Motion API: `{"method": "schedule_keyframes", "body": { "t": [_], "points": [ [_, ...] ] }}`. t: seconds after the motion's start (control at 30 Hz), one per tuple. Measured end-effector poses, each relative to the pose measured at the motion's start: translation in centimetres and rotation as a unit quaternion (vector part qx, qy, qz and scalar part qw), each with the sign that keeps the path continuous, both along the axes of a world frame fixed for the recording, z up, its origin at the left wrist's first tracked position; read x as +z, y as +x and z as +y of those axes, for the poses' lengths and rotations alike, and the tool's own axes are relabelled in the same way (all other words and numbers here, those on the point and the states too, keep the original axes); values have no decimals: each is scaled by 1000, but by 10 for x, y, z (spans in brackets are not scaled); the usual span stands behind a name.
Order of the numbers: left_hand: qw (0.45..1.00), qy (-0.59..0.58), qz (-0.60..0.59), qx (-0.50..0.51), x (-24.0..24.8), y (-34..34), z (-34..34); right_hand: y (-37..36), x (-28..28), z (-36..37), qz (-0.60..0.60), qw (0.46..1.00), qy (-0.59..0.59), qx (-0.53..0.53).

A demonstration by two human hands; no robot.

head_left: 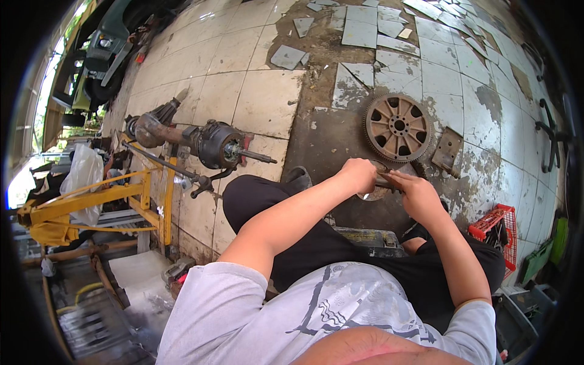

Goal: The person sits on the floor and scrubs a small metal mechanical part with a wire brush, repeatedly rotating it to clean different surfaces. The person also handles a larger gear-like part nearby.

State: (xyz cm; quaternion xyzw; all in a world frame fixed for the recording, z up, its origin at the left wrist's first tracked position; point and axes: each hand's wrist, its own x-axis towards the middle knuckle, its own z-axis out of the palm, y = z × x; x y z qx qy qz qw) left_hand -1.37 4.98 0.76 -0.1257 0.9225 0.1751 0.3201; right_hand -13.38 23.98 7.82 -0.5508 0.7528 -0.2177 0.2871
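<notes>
Between the left hand [358,175] and the right hand [420,193], low in front of the person, sits a slim dark metal piece [389,180] – the thing being worked on. The left hand is curled into a loose fist at its near end, though what the palm encloses is hidden; the right hand seems to pinch the piece, its fingers stretched toward the left. Just beneath both hands shows a round brownish metal part [378,193], mostly covered; I cannot tell whether it is held or simply rests there.

Close beyond the hands lies a rusty, spoked metal wheel with a toothed rim [399,128], flat on the worn tiled floor [261,91]. To its right, beyond the right hand, is a brown rectangular metal plate [448,148]. Well to the left of the hands stands a rusty axle assembly with a round drum [213,145], near a yellow metal frame [115,198]. Farther right of the right hand is a red plastic basket [496,231].

The step in hand appears to be close, 2-handed handling of the slim piece – probably over the round part. Any next move would call for a steady left hand and fine finger control from the right.
</notes>
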Motion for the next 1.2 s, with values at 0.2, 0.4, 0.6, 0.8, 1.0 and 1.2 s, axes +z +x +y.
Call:
{"method": "schedule_keyframes", "body": {
  "t": [0.2, 0.4, 0.6, 0.8, 1.0, 1.2],
  "points": [
    [1000, -5, -2, 6, 4, -1, 0, -13, -24, 2, 41, 998, 48, -20],
    [1000, 9, 11, 5, -8, -1, -1, -11, -31, 6, 77, 988, 132, -33],
    [1000, -2, 17, -6, -14, 0, 0, -6, -23, 9, 57, 998, 32, -13],
    [1000, 12, 8, 7, -10, 1, 0, -7, -24, 4, 79, 996, 33, -6],
    [1000, 17, 16, 12, -11, 2, 1, -14, -32, 8, 74, 995, 61, -5],
    [1000, 13, 9, 8, -6, -1, 0, -3, -21, 9, 71, 996, 60, -17]
  ]
}}
